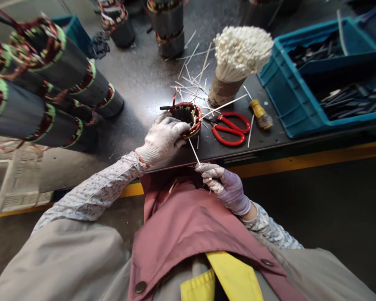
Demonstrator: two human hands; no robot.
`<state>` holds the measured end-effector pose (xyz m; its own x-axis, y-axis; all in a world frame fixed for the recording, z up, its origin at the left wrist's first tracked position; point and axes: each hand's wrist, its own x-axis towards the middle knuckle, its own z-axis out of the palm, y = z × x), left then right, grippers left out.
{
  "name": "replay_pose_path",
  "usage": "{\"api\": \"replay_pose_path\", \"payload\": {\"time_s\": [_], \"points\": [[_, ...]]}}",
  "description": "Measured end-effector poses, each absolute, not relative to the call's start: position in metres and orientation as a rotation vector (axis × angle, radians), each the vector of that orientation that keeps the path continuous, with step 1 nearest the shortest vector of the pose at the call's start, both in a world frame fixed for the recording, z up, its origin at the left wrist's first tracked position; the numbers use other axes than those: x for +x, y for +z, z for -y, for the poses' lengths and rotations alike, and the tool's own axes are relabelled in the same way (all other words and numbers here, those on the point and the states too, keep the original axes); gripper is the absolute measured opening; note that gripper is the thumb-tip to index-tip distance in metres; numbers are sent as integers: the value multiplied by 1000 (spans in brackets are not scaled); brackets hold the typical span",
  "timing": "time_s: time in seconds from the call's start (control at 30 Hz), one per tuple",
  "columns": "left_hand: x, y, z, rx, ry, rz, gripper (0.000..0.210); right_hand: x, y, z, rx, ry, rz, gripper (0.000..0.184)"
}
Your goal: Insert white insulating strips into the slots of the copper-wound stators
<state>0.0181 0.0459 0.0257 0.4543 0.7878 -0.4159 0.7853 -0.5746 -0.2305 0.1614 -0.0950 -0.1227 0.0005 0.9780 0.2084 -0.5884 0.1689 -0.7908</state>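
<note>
Head view | dark worktop (134, 79), yellow edge (301, 162) | dark floor (326, 209) | left fingers (179, 127) clasping stator (193, 110) | right fingers (210, 170) pinching stick (194, 151)

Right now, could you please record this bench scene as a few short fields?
Left hand: gloved, touching the wound ring
Right hand: gloved, pinching a white strip that runs to the ring's near side
Right of ring: red-handled scissors, lying flat
Beyond scissors: upright bundle of white strips
Right of scissors: yellow-handled tool
Far right: blue bin with dark pieces
Left side: stacked grey cylinders
</note>
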Motion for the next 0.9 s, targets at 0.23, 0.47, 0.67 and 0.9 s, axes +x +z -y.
{"api": "replay_pose_path", "payload": {"time_s": [0.23, 0.47, 0.67, 0.9], "points": [[12, 26, -38, -2648, 573, 1561, 58, 121, -121, 51, -740, 1250, 759, 8], [6, 6, -15, -2631, -79, 1881, 47, 123, -119, 33, -793, 1173, 811, 7], [1, 5, -21, -2651, -98, 1719, 17, 148, -102, 22, -794, 1084, 1034, 7], [-5, 4, -25, -2750, -55, 1607, 18, 139, -107, -3, -937, 1007, 1271, 14]]}}
